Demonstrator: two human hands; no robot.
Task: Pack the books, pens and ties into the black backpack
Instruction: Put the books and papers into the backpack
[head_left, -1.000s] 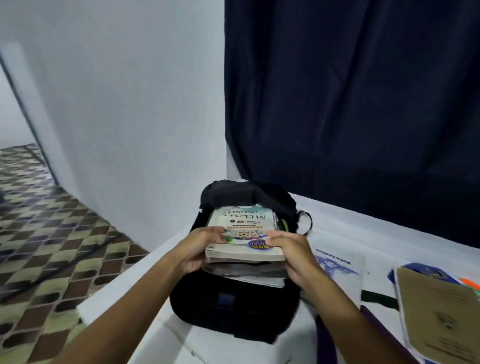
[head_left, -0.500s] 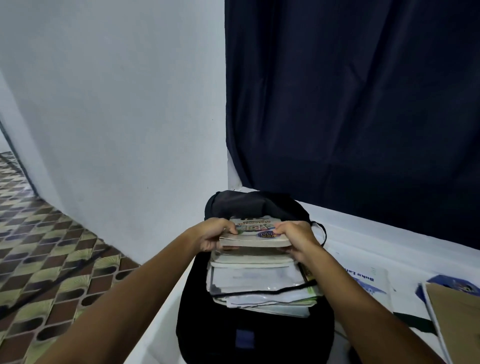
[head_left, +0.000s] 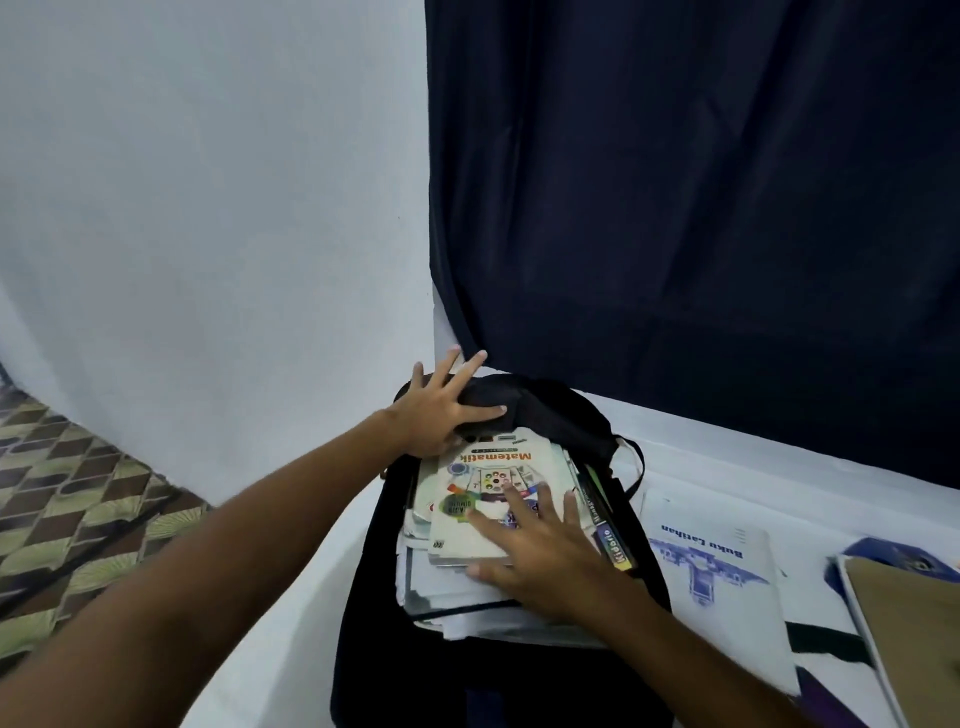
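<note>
Both hands let go of the colourful "Matematik" paperback book (head_left: 488, 499): right hand (head_left: 545, 558) now presses it flat-fingered onto the stack inside the open black fabric backpack (head_left: 498, 670), left hand (head_left: 441, 410), fingers spread, pushes the backpack's top flap back, so this book looks packed.

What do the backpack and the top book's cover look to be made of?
Backpack: soft black fabric, matte; its top flap buckles under the left hand. Top book: printed paper or card cover, probably glossy; faint sheen, colour print, thin edges.
</note>
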